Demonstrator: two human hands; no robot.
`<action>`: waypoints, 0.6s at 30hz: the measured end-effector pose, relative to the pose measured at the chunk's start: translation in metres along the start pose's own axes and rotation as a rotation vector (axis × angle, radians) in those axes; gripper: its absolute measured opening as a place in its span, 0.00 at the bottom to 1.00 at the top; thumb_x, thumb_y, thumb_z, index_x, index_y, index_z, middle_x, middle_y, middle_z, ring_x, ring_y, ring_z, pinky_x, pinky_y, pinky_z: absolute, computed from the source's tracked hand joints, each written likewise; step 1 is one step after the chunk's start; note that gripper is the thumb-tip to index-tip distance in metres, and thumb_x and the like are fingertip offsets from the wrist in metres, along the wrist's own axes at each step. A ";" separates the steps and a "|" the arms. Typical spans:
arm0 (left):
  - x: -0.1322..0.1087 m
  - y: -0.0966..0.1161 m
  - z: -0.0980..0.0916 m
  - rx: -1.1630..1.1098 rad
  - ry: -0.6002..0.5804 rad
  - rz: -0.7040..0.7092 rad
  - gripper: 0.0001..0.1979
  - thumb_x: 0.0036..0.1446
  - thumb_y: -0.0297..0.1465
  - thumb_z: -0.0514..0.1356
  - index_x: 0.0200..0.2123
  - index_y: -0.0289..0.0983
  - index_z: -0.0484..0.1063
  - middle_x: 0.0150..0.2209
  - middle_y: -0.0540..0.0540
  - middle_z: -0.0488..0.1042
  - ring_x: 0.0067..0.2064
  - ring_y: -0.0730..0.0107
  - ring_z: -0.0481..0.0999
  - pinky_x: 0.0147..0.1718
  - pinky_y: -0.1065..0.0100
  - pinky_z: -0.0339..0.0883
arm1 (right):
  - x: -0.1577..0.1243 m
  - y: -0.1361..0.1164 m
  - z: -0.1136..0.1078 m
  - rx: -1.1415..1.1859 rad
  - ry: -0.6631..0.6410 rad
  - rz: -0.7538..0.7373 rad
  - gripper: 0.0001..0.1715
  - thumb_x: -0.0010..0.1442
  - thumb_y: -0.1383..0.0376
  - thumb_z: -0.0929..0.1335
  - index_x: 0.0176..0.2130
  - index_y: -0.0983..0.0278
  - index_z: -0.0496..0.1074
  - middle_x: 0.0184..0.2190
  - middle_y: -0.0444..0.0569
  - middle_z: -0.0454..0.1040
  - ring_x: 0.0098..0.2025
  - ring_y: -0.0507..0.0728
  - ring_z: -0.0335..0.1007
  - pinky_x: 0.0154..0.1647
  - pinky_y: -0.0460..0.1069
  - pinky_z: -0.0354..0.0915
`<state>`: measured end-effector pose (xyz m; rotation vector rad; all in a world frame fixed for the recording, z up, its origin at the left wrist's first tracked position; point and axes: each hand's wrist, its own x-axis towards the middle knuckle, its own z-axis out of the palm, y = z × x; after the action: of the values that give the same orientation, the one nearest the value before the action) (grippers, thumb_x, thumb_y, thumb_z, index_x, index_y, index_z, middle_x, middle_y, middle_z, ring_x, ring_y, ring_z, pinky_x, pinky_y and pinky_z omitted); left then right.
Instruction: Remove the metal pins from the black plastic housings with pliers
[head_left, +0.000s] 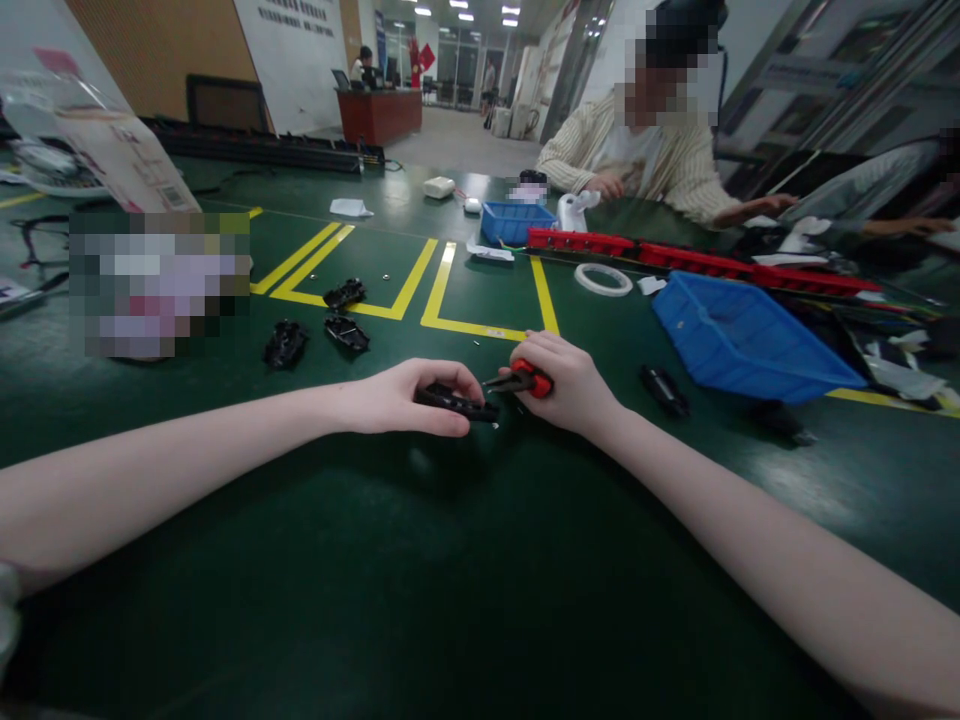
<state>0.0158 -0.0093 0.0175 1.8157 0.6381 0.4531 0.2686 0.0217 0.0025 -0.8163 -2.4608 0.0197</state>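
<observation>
My left hand (431,395) is closed around a black plastic part (457,402), long and narrow, held just above the green table. My right hand (559,380) grips red-handled pliers (531,378), whose dark jaws point left toward the near end of that part. Whether the jaws touch it I cannot tell. Tiny bright bits show close to the part's end. Beyond my left hand lie several similar black pieces: an open shell (347,334), a bulky one (285,345) and another (345,293). One more black part (664,390) rests to the right of my right hand.
A blue bin (750,335) stands at the right, a smaller blue bin (517,222) farther back. Red strips (697,258) run behind a white ring (604,280). A bottle (131,150) stands at the left. A co-worker (637,160) sits across the table; another person's arm shows at the far right.
</observation>
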 end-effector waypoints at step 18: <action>0.000 0.004 0.003 0.030 -0.035 -0.041 0.16 0.55 0.39 0.65 0.42 0.36 0.74 0.34 0.51 0.71 0.32 0.73 0.69 0.30 0.72 0.59 | 0.003 -0.005 -0.003 -0.014 -0.096 -0.076 0.03 0.55 0.68 0.66 0.33 0.64 0.65 0.35 0.54 0.70 0.37 0.58 0.67 0.36 0.52 0.65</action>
<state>0.0181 -0.0128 0.0201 1.8315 0.6601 0.3858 0.2652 0.0193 0.0070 -0.7428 -2.5836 0.0137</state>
